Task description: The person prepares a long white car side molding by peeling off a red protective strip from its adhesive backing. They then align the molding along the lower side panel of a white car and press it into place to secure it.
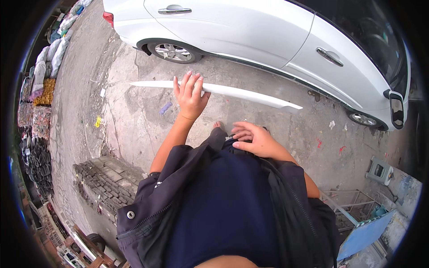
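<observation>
My left hand (pixel 191 99) is stretched forward at a long, narrow white trim strip (pixel 241 92), which tapers to a point on the left. Its fingers lie over the strip and the thumb sits at the near edge, so it looks gripped left of the middle; the contact under the hand is hidden. The strip lies crosswise in front of me, beside a white car (pixel 232 27). My right hand (pixel 255 140) is close to my waist, fingers loosely bent and apart, with nothing visible in it.
Beyond the strip, the car's side and wheel (pixel 174 52) border the concrete ground (pixel 134 111). At the left are stacked grey bricks (pixel 107 178) and piled bags (pixel 58 58). A grey plastic stool (pixel 380 170), a metal frame and a blue panel (pixel 366 234) stand at the right.
</observation>
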